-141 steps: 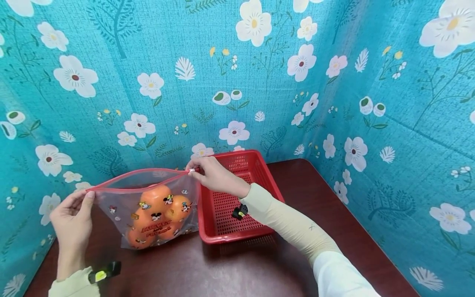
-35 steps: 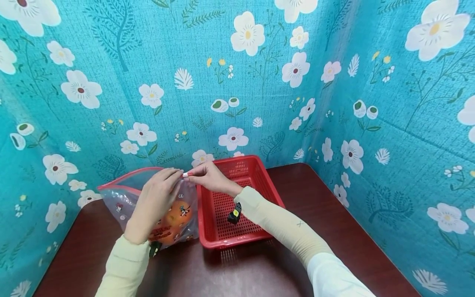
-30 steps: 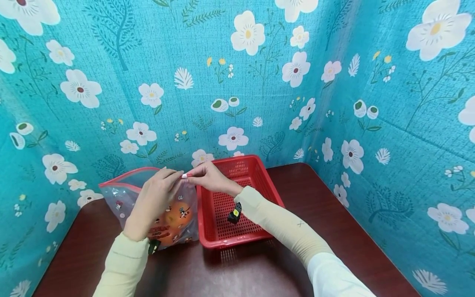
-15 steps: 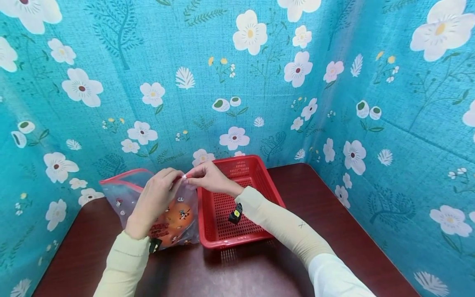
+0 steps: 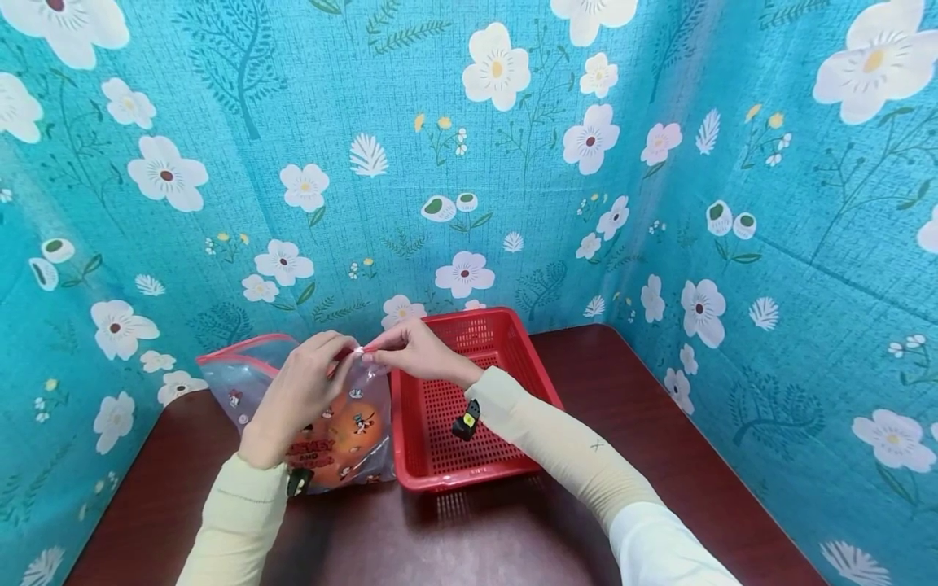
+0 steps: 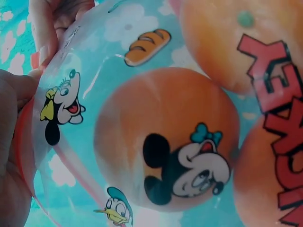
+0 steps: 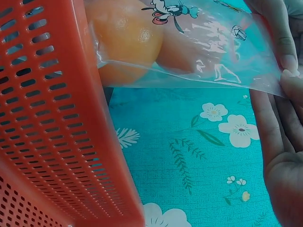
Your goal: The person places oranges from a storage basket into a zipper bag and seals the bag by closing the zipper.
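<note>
A clear zip bag [image 5: 227, 391] with a red zip edge and cartoon prints stands on the table, holding several oranges [image 6: 165, 109]. My left hand [image 5: 304, 387] pinches the zip edge near its right end, covering part of the bag. My right hand [image 5: 418, 350] pinches the corner right beside it, at the small white slider [image 5: 359, 350]. The fingertips of both hands nearly meet there. To the left of my left hand the mouth of the bag gapes. In the left wrist view, the red zip edge [image 6: 22, 142] runs under the left hand's fingers.
A red perforated basket [image 5: 476, 470] stands right of the bag, close against it, beneath my right forearm. The dark brown table [image 5: 454, 537] runs back to a blue flowered curtain [image 5: 410, 236], which also hangs along the right side.
My left hand has gone from the bag's far left corner to the zip edge beside my right hand. In the last half second both hands have barely moved.
</note>
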`<state>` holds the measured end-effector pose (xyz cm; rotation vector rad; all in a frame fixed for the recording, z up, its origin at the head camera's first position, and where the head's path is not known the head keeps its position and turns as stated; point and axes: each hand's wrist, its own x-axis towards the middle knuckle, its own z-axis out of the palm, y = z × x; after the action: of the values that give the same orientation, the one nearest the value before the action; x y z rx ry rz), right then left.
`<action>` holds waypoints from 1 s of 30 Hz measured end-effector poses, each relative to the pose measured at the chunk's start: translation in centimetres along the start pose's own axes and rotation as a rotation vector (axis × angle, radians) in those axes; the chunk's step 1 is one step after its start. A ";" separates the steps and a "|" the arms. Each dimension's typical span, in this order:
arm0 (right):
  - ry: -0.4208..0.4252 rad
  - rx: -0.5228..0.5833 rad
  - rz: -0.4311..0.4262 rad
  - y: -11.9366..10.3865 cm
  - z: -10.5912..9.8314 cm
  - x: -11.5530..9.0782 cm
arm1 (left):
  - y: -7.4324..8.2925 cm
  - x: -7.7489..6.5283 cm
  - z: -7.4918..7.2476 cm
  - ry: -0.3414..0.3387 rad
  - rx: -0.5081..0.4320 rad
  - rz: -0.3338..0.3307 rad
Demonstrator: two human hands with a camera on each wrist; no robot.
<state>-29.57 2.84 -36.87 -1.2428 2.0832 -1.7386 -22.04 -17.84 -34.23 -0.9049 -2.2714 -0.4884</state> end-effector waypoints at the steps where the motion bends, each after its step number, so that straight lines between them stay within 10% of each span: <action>1: -0.004 0.015 -0.002 0.0 0.0 0.0 | -0.1 0.0 -0.1 0.001 0.000 -0.001; 30: 0.007 -0.045 0.015 -0.1 -0.3 -0.4 | -1.5 -2.6 -1.9 0.015 0.011 -0.010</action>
<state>-29.48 3.35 -36.80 -1.2313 2.1416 -1.7011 -20.90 -21.16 -34.76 -0.8821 -2.2643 -0.4847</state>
